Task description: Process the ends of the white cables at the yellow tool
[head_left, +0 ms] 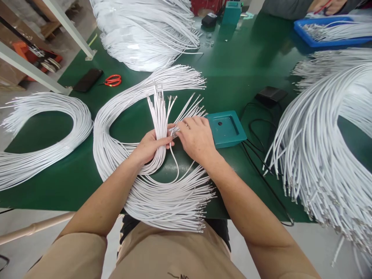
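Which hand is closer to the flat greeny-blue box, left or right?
Right. The right hand is just left of the flat greeny-blue box; the left hand is farther left, holding white cables.

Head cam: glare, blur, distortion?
Head view: glare whitens patches of the far white cable pile; green tabletop shows pale sheen; wide-angle stretch likely leans the white posts; cable ends at lower right look soft; left hand and right hand read clearly.

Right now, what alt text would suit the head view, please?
A person's left hand holds a bunch of white cables, ends up; the right hand is close beside it. More cable bundles lie around on a green table.
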### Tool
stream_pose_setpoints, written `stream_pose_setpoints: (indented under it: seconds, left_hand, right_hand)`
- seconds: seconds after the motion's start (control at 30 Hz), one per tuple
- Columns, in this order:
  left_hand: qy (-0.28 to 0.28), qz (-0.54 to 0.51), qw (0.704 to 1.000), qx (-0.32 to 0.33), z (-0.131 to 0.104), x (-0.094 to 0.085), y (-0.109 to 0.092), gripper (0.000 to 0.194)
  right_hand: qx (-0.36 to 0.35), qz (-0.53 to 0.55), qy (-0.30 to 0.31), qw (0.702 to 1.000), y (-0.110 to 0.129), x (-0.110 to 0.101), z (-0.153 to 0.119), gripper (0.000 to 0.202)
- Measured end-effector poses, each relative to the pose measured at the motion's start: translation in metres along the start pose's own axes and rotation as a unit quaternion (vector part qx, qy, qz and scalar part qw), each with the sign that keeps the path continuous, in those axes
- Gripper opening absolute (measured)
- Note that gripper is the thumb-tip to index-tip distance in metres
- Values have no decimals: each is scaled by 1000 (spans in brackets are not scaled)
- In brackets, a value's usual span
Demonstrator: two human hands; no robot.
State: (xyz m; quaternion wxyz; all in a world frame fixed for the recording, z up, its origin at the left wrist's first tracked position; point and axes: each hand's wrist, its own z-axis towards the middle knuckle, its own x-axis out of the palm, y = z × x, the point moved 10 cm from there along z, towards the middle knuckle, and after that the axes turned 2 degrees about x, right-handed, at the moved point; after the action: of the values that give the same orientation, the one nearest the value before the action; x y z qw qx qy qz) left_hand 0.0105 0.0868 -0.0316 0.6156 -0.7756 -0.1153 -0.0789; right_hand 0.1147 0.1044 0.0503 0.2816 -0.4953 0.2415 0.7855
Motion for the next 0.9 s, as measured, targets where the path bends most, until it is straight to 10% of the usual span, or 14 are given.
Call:
stream_pose_setpoints:
  seconds: [0.23, 0.9]
  left_hand:
    - [-29, 92, 995, 33, 3, -6, -2, 56]
    - [-87, 240, 966, 47, 6, -11, -2, 45]
  right_hand:
    - [7, -31, 88, 996, -21, 12, 0, 17]
    - [24, -14, 85, 996, -22, 12, 5, 26]
